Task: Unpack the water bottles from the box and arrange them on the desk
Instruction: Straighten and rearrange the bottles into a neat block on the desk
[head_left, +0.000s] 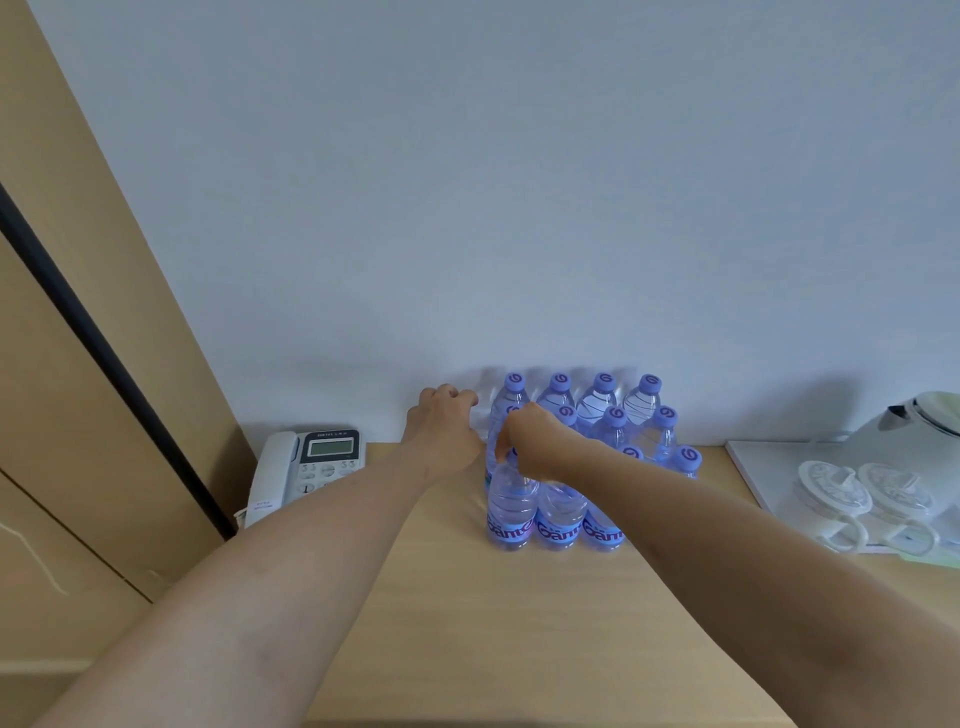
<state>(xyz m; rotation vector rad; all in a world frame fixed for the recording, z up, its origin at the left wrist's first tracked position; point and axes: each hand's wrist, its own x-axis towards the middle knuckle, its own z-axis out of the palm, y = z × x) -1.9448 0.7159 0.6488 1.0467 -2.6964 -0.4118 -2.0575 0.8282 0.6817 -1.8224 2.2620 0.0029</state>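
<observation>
We are looking down at a big pale wall (519, 182) standing behind everything. On the left side a tan wooden cupboard (78, 364) is leaning into view, with a dark strip running down it. Below the wall a light wood counter (467, 623) is stretching out toward us.

Our two bare arms are reaching over the counter to the water bottles (582, 457). The bottles are standing upright in tidy rows at the back of the counter, right against the wall. They are clear with purple caps and blue labels, and they are touching each other.

At the right, a white tray (753, 467) is sitting on the counter. A white kettle (924, 431) is standing at its back, and two upside-down cups (862, 499) are resting on it near the front.

At the left, a white telephone (306, 467) is lying on the counter beside the cupboard.

Our left hand (441, 415) is reaching to the back row, just left of the bottles. Its fingers are curling down, but we cannot tell if they are gripping anything.

Our right hand (524, 441) is sitting on top of the front left bottle (511, 509). Its fingers are curling around the top of that bottle and gripping it.
</observation>
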